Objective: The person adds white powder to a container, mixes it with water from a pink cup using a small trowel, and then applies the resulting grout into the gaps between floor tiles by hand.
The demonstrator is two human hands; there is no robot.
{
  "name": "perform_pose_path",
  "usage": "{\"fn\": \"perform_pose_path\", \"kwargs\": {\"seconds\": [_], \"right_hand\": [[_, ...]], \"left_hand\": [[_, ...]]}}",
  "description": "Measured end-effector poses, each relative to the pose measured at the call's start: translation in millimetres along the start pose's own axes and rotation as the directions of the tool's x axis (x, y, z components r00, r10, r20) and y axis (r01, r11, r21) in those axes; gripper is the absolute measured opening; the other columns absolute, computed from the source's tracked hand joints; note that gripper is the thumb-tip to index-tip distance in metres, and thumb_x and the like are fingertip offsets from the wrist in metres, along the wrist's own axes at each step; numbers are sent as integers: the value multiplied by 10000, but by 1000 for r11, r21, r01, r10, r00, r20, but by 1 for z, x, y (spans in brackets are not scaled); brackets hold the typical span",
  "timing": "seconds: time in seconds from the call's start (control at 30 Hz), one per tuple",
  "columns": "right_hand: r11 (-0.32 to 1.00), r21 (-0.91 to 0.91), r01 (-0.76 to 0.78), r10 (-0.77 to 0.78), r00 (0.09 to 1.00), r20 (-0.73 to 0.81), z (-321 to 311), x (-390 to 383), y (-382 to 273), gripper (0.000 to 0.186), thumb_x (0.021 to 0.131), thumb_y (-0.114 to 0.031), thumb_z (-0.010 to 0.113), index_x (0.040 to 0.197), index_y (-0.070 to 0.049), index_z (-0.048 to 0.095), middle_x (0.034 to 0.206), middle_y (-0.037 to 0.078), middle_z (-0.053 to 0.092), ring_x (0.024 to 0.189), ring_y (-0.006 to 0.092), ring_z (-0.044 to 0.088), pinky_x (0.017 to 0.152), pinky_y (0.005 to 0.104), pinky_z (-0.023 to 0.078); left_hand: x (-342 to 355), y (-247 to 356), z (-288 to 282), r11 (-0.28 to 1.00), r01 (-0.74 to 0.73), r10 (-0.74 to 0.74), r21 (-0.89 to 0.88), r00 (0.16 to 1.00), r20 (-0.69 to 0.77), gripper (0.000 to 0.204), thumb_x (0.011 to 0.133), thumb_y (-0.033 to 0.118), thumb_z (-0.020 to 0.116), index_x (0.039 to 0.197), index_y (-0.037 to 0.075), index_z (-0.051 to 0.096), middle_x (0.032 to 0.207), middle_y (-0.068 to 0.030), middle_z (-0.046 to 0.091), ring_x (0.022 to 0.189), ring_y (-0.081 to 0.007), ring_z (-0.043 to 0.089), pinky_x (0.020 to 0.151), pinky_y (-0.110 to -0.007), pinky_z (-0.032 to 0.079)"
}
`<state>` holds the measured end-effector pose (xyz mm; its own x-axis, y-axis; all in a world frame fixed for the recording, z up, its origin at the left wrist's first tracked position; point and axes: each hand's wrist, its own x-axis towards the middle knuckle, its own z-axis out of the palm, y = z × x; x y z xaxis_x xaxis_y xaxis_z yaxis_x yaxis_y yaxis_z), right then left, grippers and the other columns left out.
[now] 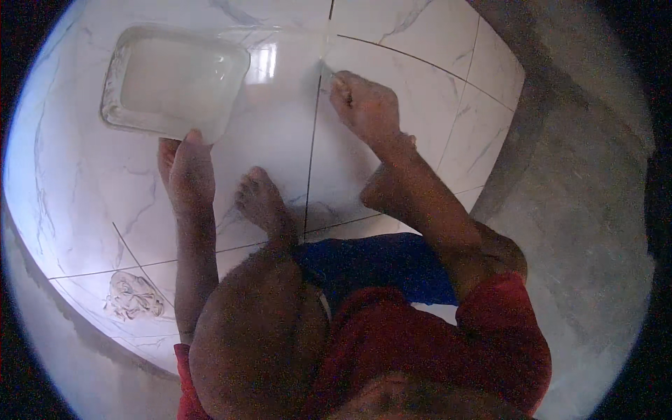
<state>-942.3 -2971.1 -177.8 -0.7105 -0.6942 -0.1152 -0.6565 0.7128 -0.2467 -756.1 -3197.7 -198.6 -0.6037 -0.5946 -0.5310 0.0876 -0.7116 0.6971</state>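
Observation:
My left hand (190,168) grips the near rim of a clear rectangular plastic container (238,77), thumb over the edge and fingers beneath. Whitish stuff (168,77) lies inside; I cannot tell whether it is liquid or paste. Off to the right, my right hand (364,105) is closed, low over the white marbled tiles beside a dark joint line (314,133). Something small and thin seems to poke out from its fingers toward that line, too small and dim to name.
A crumpled pale cloth or plastic bag (133,295) lies on the tiles at the lower left. My bare foot (259,199) rests between my hands. Rough grey concrete (574,231) borders the tiles on the right.

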Motion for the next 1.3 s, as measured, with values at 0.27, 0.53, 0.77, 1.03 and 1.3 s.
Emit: {"fn": "perform_pose_path", "kwargs": {"seconds": [0.27, 0.53, 0.77, 1.03, 1.3], "right_hand": [[995, -48, -91, 92, 996, 16, -1, 16, 14, 235, 901, -260, 648, 1054, -82, 659, 805, 160, 693, 684, 326, 690, 626, 420, 562], [1000, 2, 26, -25, 998, -64, 13, -29, -20, 178, 883, -244, 620, 962, -87, 592, 696, 130, 655, 601, 312, 662, 537, 458, 542], [988, 38, -153, 155, 986, -56, -2, -1, 7, 273, 883, -280, 665, 1048, -63, 668, 819, 171, 698, 683, 319, 693, 636, 415, 568], [994, -26, -104, 102, 991, -84, 3, 26, 14, 253, 884, -295, 661, 1015, -80, 679, 754, 156, 689, 664, 312, 689, 616, 407, 564], [998, -2, -62, 62, 997, 34, 3, -2, -1, 206, 882, -243, 658, 1014, -84, 660, 742, 124, 679, 657, 323, 675, 603, 409, 555]], "left_hand": [[0, -4, 5, 1000, 2, -3, 2, 998, 61, 438, 883, 56, 572, 1305, -29, 490, 1173, -97, 600, 966, -149, 557, 837, -301, 435], [-4, -10, 0, 999, 26, -29, 40, 998, 64, 455, 868, 48, 585, 1305, -33, 487, 1138, -81, 596, 921, -148, 547, 793, -303, 434], [-7, -13, -1, 995, 59, -62, 79, 997, 36, 483, 851, 16, 572, 1321, -38, 478, 1169, -100, 588, 971, -175, 554, 838, -321, 440], [-12, -13, 5, 998, 63, -64, 5, 992, 106, 573, 848, -10, 553, 1398, -44, 393, 1339, -148, 515, 1174, -244, 527, 1013, -391, 407], [-13, -15, 5, 998, 53, -54, 16, 991, 121, 554, 854, 7, 568, 1381, -48, 404, 1298, -144, 533, 1145, -225, 531, 974, -371, 426]]}}
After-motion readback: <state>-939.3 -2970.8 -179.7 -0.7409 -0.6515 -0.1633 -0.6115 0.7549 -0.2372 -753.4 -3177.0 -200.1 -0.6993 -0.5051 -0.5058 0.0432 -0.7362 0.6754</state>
